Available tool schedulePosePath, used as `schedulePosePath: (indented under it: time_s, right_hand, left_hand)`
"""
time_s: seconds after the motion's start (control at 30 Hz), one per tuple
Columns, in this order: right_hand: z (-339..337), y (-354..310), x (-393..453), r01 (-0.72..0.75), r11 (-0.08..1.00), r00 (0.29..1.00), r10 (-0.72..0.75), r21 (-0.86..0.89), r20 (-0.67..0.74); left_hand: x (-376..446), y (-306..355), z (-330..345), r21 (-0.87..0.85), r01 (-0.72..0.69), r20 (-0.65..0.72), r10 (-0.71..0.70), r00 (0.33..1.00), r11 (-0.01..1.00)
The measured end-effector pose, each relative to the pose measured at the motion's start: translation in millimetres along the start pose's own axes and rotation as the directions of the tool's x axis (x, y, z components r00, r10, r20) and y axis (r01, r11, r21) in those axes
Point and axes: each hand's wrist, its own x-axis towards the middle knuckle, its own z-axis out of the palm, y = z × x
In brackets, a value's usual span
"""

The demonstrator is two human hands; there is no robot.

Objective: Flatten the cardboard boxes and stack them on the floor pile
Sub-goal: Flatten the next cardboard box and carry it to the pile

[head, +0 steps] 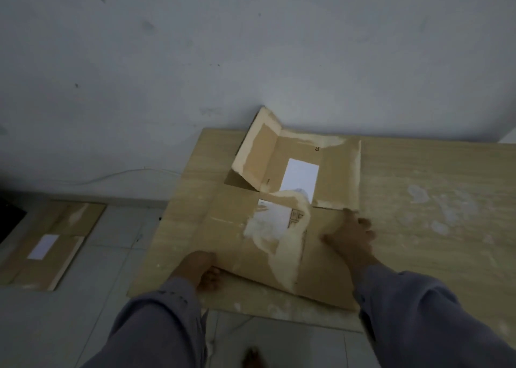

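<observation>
Against pale wall, on wooden table near its left edge: press cardboard box flat with right hand, fingers spread, while left hand pinches near edge, raised flap next.

A flattened cardboard box lies on the table against the wall, one flap raised at its far left, while the floor pile lies left of the table on the floor.
</observation>
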Motion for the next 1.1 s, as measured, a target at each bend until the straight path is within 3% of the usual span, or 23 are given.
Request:
schedulePosePath:
  time_s: [0.07, 0.13, 0.2, 0.27, 0.37, 0.43, 0.53, 0.63, 0.8, 1.1]
  right_hand:
    - [-24, 14, 22, 0.106, 0.992, 0.993, -0.109, -0.065, -0.044]
    - [-43, 22, 32, 0.187, 0.974, 0.971, -0.203, -0.125, -0.128]
    - [-45, 27, 27, 0.219, 0.964, 0.956, -0.243, -0.153, -0.162]
    - [-40, 36, 17, 0.247, 0.941, 0.945, -0.286, -0.23, -0.155]
    - [-17, 53, 7, 0.371, 0.819, 0.893, -0.444, -0.439, -0.073]
    - [-3, 61, 5, 0.453, 0.742, 0.856, -0.517, -0.495, 0.009]
    - [18, 63, 6, 0.554, 0.706, 0.811, -0.578, -0.44, 0.094]
    - [33, 58, 15, 0.544, 0.75, 0.816, -0.577, -0.376, 0.029]
    - [41, 57, 26, 0.594, 0.707, 0.769, -0.639, -0.383, 0.013]
    - [43, 57, 26, 0.599, 0.711, 0.761, -0.649, -0.368, -0.015]
  left_hand:
    - [-15, 0, 4, 0.174, -0.005, 0.035, -0.002, 0.999, 0.985]
    - [-16, 5, 6, 0.303, -0.135, -0.063, 0.162, 0.985, 0.943]
    - [-15, 12, 17, 0.591, -0.226, -0.196, 0.41, 0.891, 0.775]
    - [-19, 19, 38, 0.777, -0.272, -0.201, 0.632, 0.749, 0.568]
    - [-16, 23, 84, 0.871, -0.372, -0.052, 0.815, 0.578, 0.319]
    - [-8, 23, 116, 0.853, -0.481, 0.076, 0.863, 0.5, 0.203]
    - [4, 22, 156, 0.816, -0.577, 0.292, 0.849, 0.44, 0.019]
    - [20, 18, 171, 0.781, -0.607, 0.407, 0.855, 0.321, -0.144]
    - [35, 15, 174, 0.746, -0.644, 0.432, 0.86, 0.271, -0.172]
    - [36, 20, 173, 0.731, -0.655, 0.481, 0.826, 0.295, -0.192]
